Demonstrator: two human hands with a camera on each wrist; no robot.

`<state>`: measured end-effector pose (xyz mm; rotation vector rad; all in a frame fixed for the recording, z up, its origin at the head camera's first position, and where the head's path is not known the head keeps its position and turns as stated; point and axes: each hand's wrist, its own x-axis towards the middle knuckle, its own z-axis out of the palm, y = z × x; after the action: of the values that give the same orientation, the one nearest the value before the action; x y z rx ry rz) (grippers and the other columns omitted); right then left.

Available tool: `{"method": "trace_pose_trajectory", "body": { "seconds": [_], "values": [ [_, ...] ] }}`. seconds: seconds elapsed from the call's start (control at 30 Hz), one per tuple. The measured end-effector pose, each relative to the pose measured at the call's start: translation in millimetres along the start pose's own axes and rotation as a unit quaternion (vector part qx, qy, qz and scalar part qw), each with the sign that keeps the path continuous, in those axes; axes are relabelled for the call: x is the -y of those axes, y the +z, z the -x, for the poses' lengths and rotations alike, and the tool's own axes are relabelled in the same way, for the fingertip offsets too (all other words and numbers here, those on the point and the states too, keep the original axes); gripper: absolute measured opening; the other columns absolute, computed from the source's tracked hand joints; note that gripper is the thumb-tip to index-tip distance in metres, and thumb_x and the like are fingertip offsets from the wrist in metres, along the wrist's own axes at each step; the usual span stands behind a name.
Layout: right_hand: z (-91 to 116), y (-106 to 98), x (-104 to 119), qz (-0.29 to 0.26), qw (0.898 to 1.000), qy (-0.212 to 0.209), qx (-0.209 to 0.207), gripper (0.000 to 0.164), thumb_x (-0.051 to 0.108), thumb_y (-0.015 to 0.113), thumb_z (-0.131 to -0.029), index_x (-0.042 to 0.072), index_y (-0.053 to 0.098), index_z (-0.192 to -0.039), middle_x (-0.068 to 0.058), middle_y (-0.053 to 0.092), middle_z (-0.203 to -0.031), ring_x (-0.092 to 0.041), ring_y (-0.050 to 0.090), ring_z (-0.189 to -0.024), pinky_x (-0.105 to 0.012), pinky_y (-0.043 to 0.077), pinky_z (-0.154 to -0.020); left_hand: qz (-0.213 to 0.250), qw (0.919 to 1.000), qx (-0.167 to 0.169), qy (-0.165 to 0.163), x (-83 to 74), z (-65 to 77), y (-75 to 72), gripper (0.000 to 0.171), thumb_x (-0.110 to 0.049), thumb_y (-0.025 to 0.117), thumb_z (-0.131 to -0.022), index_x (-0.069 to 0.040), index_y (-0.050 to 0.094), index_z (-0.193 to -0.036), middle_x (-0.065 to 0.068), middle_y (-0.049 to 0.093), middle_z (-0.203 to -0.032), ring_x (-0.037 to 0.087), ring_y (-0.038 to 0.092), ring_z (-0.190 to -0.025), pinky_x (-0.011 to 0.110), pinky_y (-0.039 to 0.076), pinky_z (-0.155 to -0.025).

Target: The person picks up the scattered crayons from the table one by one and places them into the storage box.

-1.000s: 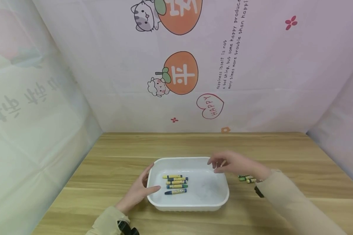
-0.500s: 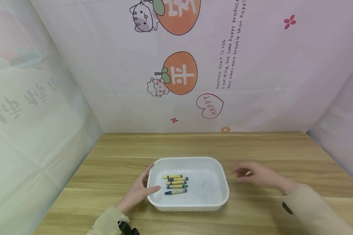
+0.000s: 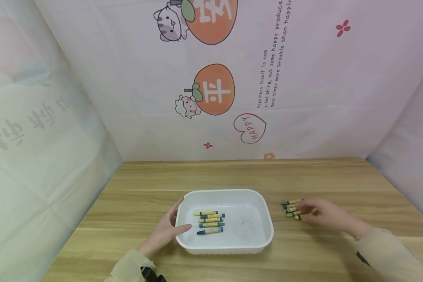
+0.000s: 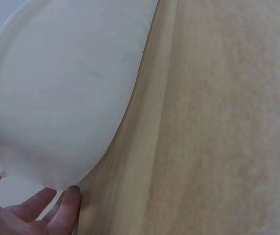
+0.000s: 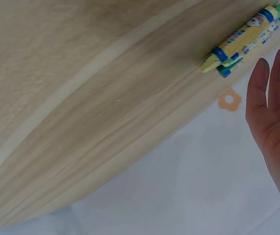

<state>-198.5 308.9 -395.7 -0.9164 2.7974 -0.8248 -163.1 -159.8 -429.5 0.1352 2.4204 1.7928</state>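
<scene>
Those loose crayons [image 3: 290, 210] look light and stiff to me, probably a bit waxy and apt to roll, and they might snap under a hard squeeze, so the middle of the paper sleeve seems the place to take one, between thumb and forefinger. They lie in a small heap on the desk [image 3: 144, 180], between the white tray [image 3: 229, 247] and the desk's right edge, nearer the tray. The right hand [image 3: 320, 212] is at the heap's right-hand ends, fingers bent a little and parted, with nothing in them that I can see; from its wrist, the visible fingers sit just beside the crayons, while the thumb is hidden, so I can't tell whether it touches any. The left hand [image 3: 166, 230] grips the tray's left side, thumb over the rim and fingers outside. Five boxed crayons [image 3: 211, 225] lie within, toward the tray's left end.
</scene>
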Motion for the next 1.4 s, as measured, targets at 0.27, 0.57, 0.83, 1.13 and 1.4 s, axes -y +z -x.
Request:
{"method": "trace_pose_trajectory", "body": {
  "seconds": [0.27, 0.57, 0.83, 1.13, 1.4],
  "values": [
    [4, 6, -7, 0.038, 0.999, -0.029, -0.025, 0.030, 0.017, 0.075, -0.076, 0.002, 0.066, -0.102, -0.010, 0.068, -0.097, -0.014, 0.063, -0.085, -0.031, 0.053, -0.070, -0.002, 1.0000, -0.002, -0.002, 1.8, 0.3, 0.3, 0.087, -0.011, 0.075, -0.079, -0.017, 0.026, -0.150, 0.022, 0.051, -0.134, 0.033, 0.053, -0.119, 0.043, 0.047, -0.094],
    [6, 11, -17, 0.064, 0.998, -0.005, -0.015, 0.025, 0.019, 0.075, -0.077, 0.010, 0.068, -0.099, -0.001, 0.068, -0.097, -0.013, 0.063, -0.086, -0.029, 0.052, -0.072, -0.010, 0.9999, -0.003, -0.003, 3.8, -0.8, 0.6, 0.087, -0.013, 0.076, -0.078, -0.016, 0.026, -0.150, 0.022, 0.052, -0.133, 0.033, 0.053, -0.117, 0.042, 0.047, -0.093],
    [6, 14, -21, 0.095, 0.995, 0.002, 0.012, 0.024, 0.012, 0.074, -0.076, 0.010, 0.068, -0.100, 0.000, 0.065, -0.100, -0.020, 0.063, -0.089, -0.032, 0.053, -0.074, -0.006, 0.9999, -0.004, -0.008, 2.2, -0.1, 1.2, 0.087, -0.012, 0.076, -0.078, -0.017, 0.027, -0.150, 0.023, 0.051, -0.133, 0.033, 0.054, -0.117, 0.043, 0.048, -0.091],
    [5, 13, -21, 0.037, 0.998, -0.007, 0.043, 0.022, 0.008, 0.070, -0.079, 0.004, 0.066, -0.100, 0.006, 0.063, -0.088, 0.003, 0.051, -0.074, -0.021, 0.047, -0.061, -0.013, 0.9999, -0.006, -0.004, 3.8, -1.3, 0.0, 0.087, -0.014, 0.076, -0.078, -0.017, 0.027, -0.150, 0.022, 0.050, -0.135, 0.033, 0.052, -0.119, 0.044, 0.047, -0.093],
    [0, 9, -20, 0.002, 0.997, 0.007, 0.077, 0.021, 0.008, 0.071, -0.080, 0.004, 0.066, -0.100, 0.007, 0.058, -0.083, 0.002, 0.047, -0.072, -0.022, 0.043, -0.059, -0.004, 1.0000, 0.000, -0.007, -0.2, -0.3, 0.0, 0.087, -0.012, 0.075, -0.079, -0.017, 0.025, -0.150, 0.023, 0.050, -0.134, 0.033, 0.053, -0.118, 0.042, 0.049, -0.091]
  ]
}}
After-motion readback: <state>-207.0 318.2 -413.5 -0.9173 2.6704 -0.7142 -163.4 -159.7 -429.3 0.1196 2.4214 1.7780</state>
